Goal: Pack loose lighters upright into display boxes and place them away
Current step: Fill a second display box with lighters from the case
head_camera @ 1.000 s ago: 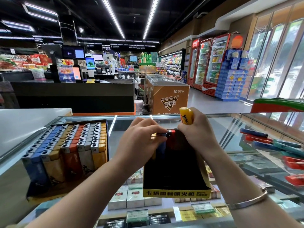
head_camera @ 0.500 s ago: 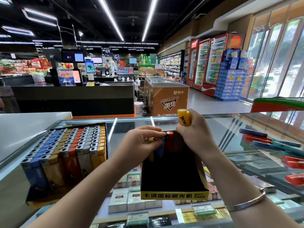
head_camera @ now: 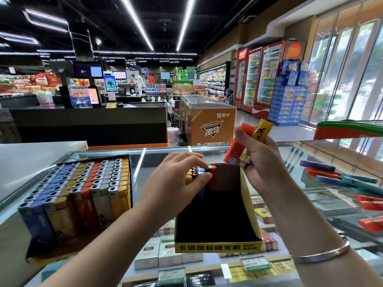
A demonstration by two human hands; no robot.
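A black display box with a yellow front strip (head_camera: 217,247) stands on the glass counter, mostly hollow. A short row of upright lighters (head_camera: 198,171) lines its far end. My left hand (head_camera: 176,183) rests on that row, fingers curled over the lighter tops. My right hand (head_camera: 259,162) is raised just above the box's far right corner and grips a red lighter (head_camera: 237,147) and a yellow lighter (head_camera: 261,131), metal heads pointing down.
A full display box of upright lighters (head_camera: 83,189) stands at the left. Loose lighters (head_camera: 331,175) in red, blue and green lie on the glass at the right. The glass counter (head_camera: 157,156) covers shelves of cigarette packs. Shop aisles lie beyond.
My right hand has lifted off the box's far edge, up and to the right, and a red lighter now shows in it beside the yellow one. My left hand stays on the row.
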